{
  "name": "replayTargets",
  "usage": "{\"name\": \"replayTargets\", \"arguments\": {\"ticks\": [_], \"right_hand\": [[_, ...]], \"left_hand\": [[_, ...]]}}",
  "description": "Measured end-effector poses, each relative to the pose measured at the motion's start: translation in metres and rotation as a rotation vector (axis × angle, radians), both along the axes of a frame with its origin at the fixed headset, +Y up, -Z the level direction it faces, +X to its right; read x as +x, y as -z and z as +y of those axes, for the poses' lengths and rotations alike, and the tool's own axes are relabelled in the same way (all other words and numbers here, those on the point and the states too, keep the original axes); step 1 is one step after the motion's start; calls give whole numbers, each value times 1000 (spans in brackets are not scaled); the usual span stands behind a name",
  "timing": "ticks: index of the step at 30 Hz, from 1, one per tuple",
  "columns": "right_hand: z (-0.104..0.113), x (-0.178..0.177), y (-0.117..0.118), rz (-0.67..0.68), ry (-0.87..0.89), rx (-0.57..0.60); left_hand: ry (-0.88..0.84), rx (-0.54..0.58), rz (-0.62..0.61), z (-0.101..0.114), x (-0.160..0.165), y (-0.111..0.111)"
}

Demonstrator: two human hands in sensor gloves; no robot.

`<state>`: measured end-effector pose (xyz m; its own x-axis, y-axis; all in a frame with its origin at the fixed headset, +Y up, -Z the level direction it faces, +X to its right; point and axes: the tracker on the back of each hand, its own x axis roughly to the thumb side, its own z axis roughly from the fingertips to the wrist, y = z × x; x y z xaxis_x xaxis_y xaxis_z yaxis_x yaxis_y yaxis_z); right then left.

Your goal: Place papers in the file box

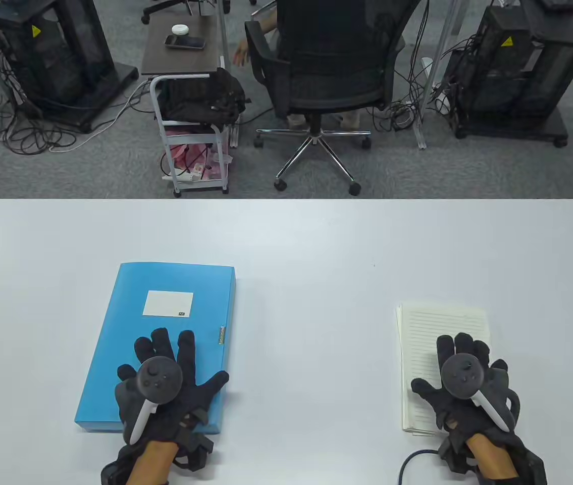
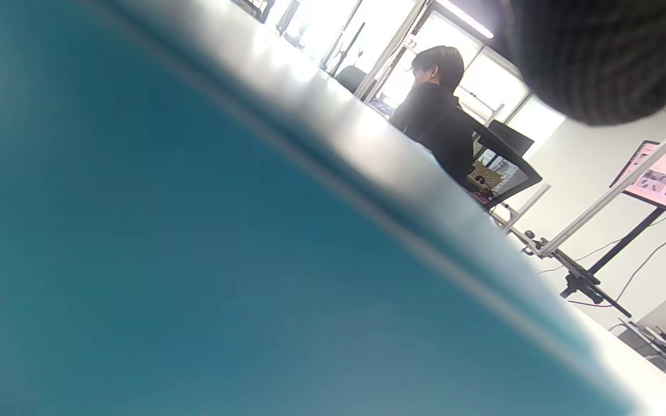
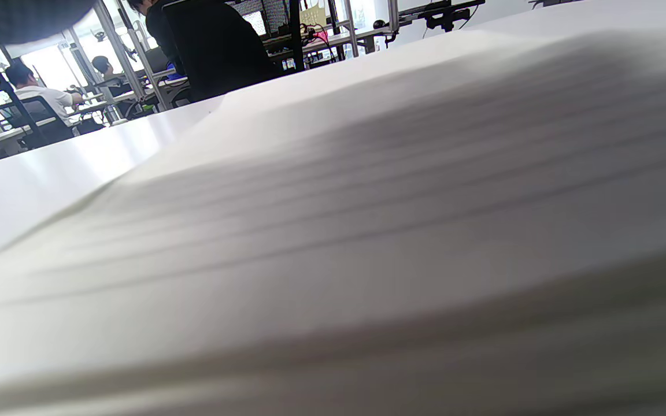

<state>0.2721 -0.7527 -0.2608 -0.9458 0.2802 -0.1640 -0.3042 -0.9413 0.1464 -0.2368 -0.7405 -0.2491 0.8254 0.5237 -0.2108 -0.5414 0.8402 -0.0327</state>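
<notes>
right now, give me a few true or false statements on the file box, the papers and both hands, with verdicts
1. The blue file box lies flat and closed on the white table. True.
2. The left hand rests on the papers. False: it rests on the file box, fingers spread.
3. The papers are a stack of lined sheets to the right of the box. True.
4. The papers are already inside the box. False: they lie on the table, apart from it.
5. The right hand rests on the papers. True.
6. The box has a red label. False: its label is white.
</notes>
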Motion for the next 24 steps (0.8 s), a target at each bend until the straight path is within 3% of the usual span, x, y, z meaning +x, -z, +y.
{"name": "replayTargets", "arguments": {"ticks": [5, 9, 11, 13, 17, 20, 24], "right_hand": [[-1, 0, -1, 11, 14, -14], [-3, -2, 0, 18, 45, -36], [-5, -3, 1, 20, 46, -52], [-6, -5, 2, 23, 37, -58], [-7, -9, 1, 39, 44, -69], [-7, -7, -1, 40, 65, -74], [-8, 2, -2, 16, 68, -76]], "left_hand": [[-33, -21, 33, 6, -14, 1], [-210, 172, 215, 27, -68, -10], [-251, 203, 338, 29, -98, -15], [-252, 133, 430, 21, -122, -15], [-252, -181, 520, -6, -145, -9], [-253, -270, 513, -21, -144, -5], [-266, -243, 534, -25, -145, -6]]}}
